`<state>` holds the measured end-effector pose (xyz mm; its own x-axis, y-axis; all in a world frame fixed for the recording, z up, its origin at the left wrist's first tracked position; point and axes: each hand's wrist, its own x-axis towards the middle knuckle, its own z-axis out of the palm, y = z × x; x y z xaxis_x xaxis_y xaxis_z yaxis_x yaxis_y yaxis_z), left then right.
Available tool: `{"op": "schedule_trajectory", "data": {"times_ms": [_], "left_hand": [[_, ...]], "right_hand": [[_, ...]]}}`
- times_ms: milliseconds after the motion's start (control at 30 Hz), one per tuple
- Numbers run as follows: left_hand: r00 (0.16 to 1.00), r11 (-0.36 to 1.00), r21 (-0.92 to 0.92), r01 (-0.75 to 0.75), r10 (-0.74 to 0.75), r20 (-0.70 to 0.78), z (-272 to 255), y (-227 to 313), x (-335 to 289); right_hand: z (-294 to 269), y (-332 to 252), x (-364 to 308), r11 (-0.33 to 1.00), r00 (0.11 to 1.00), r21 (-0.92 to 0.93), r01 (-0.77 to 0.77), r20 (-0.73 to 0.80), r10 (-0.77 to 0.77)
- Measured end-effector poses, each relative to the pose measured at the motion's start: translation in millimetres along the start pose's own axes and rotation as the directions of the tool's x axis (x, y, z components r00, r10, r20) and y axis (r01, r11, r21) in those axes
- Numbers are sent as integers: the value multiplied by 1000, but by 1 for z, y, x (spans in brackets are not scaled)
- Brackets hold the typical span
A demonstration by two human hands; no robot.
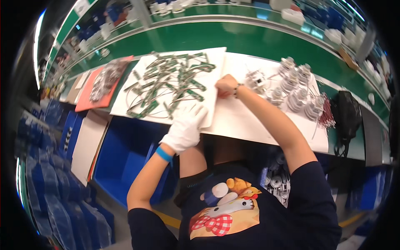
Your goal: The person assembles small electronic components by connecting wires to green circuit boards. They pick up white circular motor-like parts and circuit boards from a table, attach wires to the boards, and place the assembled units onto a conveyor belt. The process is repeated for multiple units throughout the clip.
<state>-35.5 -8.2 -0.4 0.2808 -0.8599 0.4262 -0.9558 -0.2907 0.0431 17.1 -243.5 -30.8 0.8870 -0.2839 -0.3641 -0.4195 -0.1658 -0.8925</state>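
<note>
A white board (125,99) lies on the bench, spread with several narrow green circuit boards (150,107) trailing thin wires. My left hand (186,127), in a white glove, rests at the board's near right corner. Its fingers are stretched out toward the closest circuit boards and no held thing shows. Bare and closed, my right hand (227,85) is at the board's right edge, fingers curled against that edge. The fingertips are partly hidden. Right of it stand several white and silver round assemblies (296,100) with wires, on a white sheet (241,118).
An orange-red sheet (85,96) with a silvery bag (107,79) lies at the left. A black bag (346,116) and a bundle of dark red wires (327,114) are at the right. Below the bench stands a blue bin (125,154). A green ledge (187,39) runs behind.
</note>
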Motion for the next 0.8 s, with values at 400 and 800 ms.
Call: {"op": "schedule_trajectory", "data": {"times_ms": [400, 800], "left_hand": [[836, 890, -112, 443, -455, -308, 0, -55, -15], [789, 832, -250, 495, -551, -271, -3, -60, -3]], "right_hand": [[41, 20, -6, 460, 473, -367, 809, -58, -879], [59, 34, -35, 56, 188, -296, 953, 438, -879]]}}
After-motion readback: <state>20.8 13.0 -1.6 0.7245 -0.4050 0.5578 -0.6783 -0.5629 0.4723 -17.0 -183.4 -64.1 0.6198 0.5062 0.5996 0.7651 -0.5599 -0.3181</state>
